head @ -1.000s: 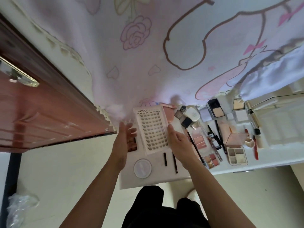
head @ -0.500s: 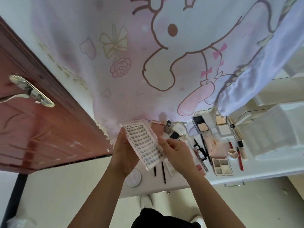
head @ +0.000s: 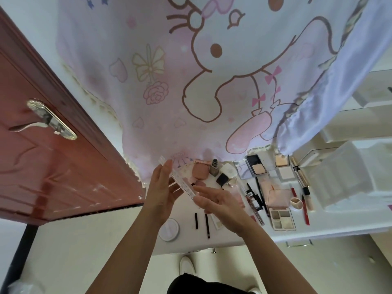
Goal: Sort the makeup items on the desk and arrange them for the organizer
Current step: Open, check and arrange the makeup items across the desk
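I hold a white false-lash tray [head: 180, 181] edge-on above the left part of the white desk [head: 191, 242]. My left hand [head: 163, 187] grips its upper part, fingers running up along its back. My right hand [head: 220, 202] pinches its lower end. On the desk below lie a round white compact [head: 169, 230] and two black pencils [head: 196, 220]. Further right are a pink compact [head: 200, 171], a foundation bottle [head: 214, 169], an open powder compact [head: 255, 166], an eyeshadow quad [head: 283, 218] and a red lip pencil [head: 305, 213].
A white plastic organizer [head: 347, 177] stands at the desk's right end. A pink cartoon-print cloth [head: 191, 81] hangs behind the desk. A red-brown door [head: 53, 166] with a metal handle is close on the left. The desk's front edge is near my legs.
The lash tray has turned from flat-on to edge-on between my hands and risen slightly. The camera has tilted upward, showing more of the cloth and door.
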Available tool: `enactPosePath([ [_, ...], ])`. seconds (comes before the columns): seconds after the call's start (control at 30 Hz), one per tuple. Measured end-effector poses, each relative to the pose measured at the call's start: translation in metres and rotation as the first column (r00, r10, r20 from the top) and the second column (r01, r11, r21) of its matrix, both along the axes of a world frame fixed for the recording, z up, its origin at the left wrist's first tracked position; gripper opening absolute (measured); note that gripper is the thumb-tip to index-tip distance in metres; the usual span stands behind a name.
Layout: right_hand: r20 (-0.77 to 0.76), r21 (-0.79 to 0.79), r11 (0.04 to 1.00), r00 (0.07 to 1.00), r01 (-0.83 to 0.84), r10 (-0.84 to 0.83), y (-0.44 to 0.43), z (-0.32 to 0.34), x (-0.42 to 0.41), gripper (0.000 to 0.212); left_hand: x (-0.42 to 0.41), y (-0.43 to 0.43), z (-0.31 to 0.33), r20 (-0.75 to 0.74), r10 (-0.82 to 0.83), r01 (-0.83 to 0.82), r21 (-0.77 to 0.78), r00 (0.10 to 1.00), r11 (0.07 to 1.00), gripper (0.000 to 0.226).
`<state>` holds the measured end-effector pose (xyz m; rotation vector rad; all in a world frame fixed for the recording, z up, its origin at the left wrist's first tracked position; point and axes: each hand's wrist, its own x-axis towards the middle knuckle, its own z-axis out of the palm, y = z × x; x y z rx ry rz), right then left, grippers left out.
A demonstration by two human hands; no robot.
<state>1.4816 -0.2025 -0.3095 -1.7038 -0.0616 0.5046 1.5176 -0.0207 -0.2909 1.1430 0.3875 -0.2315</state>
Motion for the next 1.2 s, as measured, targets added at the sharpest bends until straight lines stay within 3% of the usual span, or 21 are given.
enactPosePath([
  [0.2,0.099,-0.053,0.999,0.995,-0.003,0.009,-0.002,0.013,0.0,0.051,0.001,-0.001,0.0,-0.029,-0.022,0.023,0.024,0.999,0.999,0.06],
  [0.3,0.126,-0.064,0.997,0.991,-0.032,0.04,-0.005,0.017,0.0,0.038,0.004,0.003,0.0,-0.119,-0.012,0.008,-0.038,0.993,0.999,0.061],
  [0.4,0.168,-0.136,0.99,0.983,-0.045,0.068,-0.008,0.015,0.003,0.047,0.009,0.009,-0.004,-0.202,0.036,-0.058,-0.106,0.979,0.993,0.067],
  [0.53,0.276,-0.247,0.969,0.96,0.019,0.051,-0.006,0.014,0.006,0.026,0.011,0.012,-0.008,-0.272,-0.011,-0.031,-0.148,0.962,0.988,0.071],
  [0.67,0.293,-0.213,0.965,0.952,0.153,-0.086,-0.004,0.005,0.01,0.046,0.011,0.011,-0.018,-0.223,-0.061,0.072,0.042,0.973,0.996,0.056],
  [0.77,0.228,-0.042,0.96,0.938,0.277,-0.26,-0.003,0.007,0.015,0.026,0.011,0.014,-0.019,-0.135,0.01,-0.002,0.059,0.991,0.998,0.033],
  [0.97,0.015,0.215,0.889,0.909,0.404,-0.417,-0.008,0.009,0.02,0.037,0.007,0.013,0.001,0.08,-0.025,0.017,0.105,0.996,0.994,0.027],
  [1.03,-0.108,0.291,0.861,0.909,0.417,-0.403,-0.009,0.009,0.02,0.038,0.006,0.013,0.008,0.148,-0.098,0.095,0.03,0.984,0.995,0.037],
  [1.13,-0.311,0.402,0.816,0.9,0.415,-0.304,-0.009,0.011,0.02,0.029,0.008,0.017,0.007,0.275,-0.251,0.281,-0.073,0.928,0.957,0.083],
  [1.2,-0.423,0.456,0.782,0.877,0.424,-0.229,-0.007,0.015,0.02,0.026,0.009,0.017,0.007,0.319,-0.313,0.355,-0.082,0.895,0.931,0.101],
])
